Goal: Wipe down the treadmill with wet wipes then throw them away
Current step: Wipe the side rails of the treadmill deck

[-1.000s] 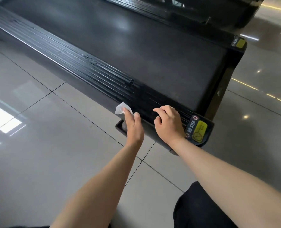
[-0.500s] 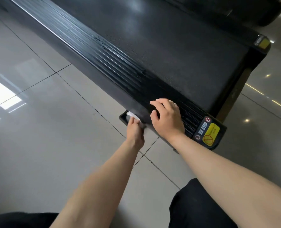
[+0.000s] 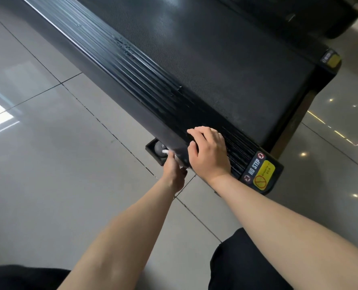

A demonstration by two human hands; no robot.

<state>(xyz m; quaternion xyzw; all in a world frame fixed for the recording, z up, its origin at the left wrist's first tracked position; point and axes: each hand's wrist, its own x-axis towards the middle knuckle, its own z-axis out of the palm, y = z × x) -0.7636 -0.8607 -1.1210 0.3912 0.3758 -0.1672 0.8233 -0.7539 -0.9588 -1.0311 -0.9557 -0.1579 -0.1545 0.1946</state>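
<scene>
**Wiping the treadmill's side**

The left hand (image 3: 174, 173) grips a white wet wipe (image 3: 166, 151) and presses it on the low side of the black treadmill (image 3: 215, 70), by a small wheel (image 3: 158, 147). The right hand (image 3: 210, 158) rests on the ribbed rail (image 3: 132, 80), fingers loosely bent, holding nothing.
</scene>
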